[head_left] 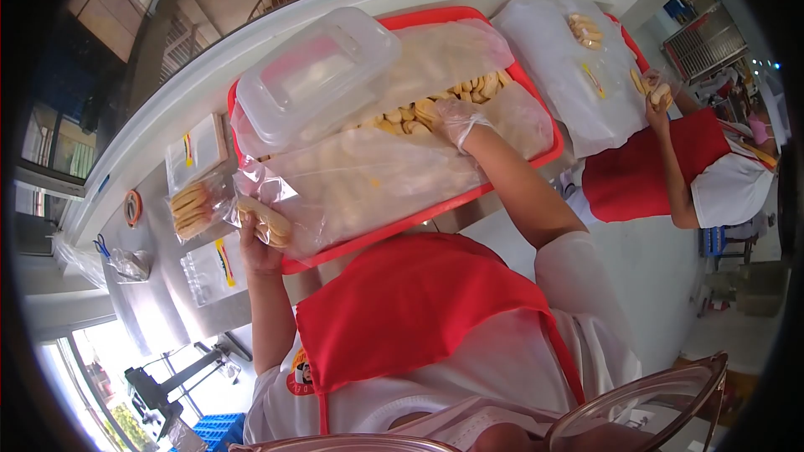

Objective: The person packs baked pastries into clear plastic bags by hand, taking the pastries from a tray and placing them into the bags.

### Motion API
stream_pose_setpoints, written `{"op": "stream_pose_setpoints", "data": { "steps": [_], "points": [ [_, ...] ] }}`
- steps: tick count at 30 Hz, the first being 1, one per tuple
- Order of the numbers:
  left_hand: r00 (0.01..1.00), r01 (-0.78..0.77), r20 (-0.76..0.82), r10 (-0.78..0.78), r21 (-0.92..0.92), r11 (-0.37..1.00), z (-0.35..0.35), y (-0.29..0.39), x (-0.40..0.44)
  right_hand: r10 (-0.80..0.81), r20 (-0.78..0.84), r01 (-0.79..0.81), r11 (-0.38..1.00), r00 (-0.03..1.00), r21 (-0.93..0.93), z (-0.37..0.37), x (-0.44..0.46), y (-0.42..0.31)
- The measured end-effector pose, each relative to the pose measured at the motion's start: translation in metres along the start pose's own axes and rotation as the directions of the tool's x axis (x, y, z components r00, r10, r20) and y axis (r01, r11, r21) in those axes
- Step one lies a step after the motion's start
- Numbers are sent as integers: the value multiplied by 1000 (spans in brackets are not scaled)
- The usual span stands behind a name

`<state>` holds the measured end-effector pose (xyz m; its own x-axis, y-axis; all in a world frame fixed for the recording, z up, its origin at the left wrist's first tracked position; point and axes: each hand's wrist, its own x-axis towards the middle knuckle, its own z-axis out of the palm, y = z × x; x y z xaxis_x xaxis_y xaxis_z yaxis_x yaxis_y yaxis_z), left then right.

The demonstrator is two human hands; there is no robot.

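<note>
My left hand is closed around a clear plastic bag holding pale finger-shaped biscuits, at the left front corner of the red tray. In a clear plastic glove, my right hand reaches into the row of loose biscuits in the middle of the tray. Its fingers are closed on biscuits at the pile; the glove's glare hides how many. Translucent sheeting covers the biscuits on both sides of this row. A translucent plastic lid or box lies over the tray's back left.
Left of the tray are a filled biscuit bag, flat bags with yellow labels, a tape roll and scissors. At right, a co-worker in a red apron holds biscuits beside another covered tray. A window ledge borders the back.
</note>
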<state>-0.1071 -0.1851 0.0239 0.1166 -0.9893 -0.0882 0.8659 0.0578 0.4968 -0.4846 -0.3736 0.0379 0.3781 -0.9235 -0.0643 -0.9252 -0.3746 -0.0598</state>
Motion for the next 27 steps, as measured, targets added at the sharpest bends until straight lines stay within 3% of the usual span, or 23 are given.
{"op": "stream_pose_setpoints", "data": {
  "steps": [2, 5, 8, 10, 12, 18, 21, 22, 24, 27],
  "points": [
    [1000, 3, 10, -3, -14, 1000, 0, 0, 1, -46, 30, 46, 999, 998, 18, -9, -5, 3],
    [1000, 13, 14, -13, -6, 1000, -3, 0, 0, 278, 186, -313, 929, 943, 199, -45, 10, 4],
    [999, 36, 16, -35, -18, 999, -6, 1, 1, 155, -340, -178, 983, 927, -37, -13, 22, 32],
    [998, 57, 33, -56, -22, 998, -8, 2, 2, 113, -494, -187, 977, 862, -102, -3, 35, 42],
    [995, 75, 61, -74, -17, 997, -8, 2, 3, 133, -530, -219, 970, 838, -103, 1, 44, 45],
    [1000, 2, 6, -2, 31, 1000, 3, 1, -2, 342, -386, -340, 937, 857, 76, 1, 53, 60],
    [999, -20, -47, 21, 14, 1000, 4, 0, -3, 467, -182, -437, 881, 865, 183, 5, 21, 75],
    [1000, -14, 14, 14, 27, 1000, -1, 1, -1, 483, -118, -455, 867, 868, 204, 5, 5, 75],
    [999, -30, -21, 30, 21, 999, -1, 0, 2, 479, -13, -466, 860, 878, 209, -5, -14, 67],
    [1000, 13, 8, -13, 3, 1000, -3, 2, 2, 435, -113, -369, 853, 893, 369, -11, -22, 45]
  ]
}}
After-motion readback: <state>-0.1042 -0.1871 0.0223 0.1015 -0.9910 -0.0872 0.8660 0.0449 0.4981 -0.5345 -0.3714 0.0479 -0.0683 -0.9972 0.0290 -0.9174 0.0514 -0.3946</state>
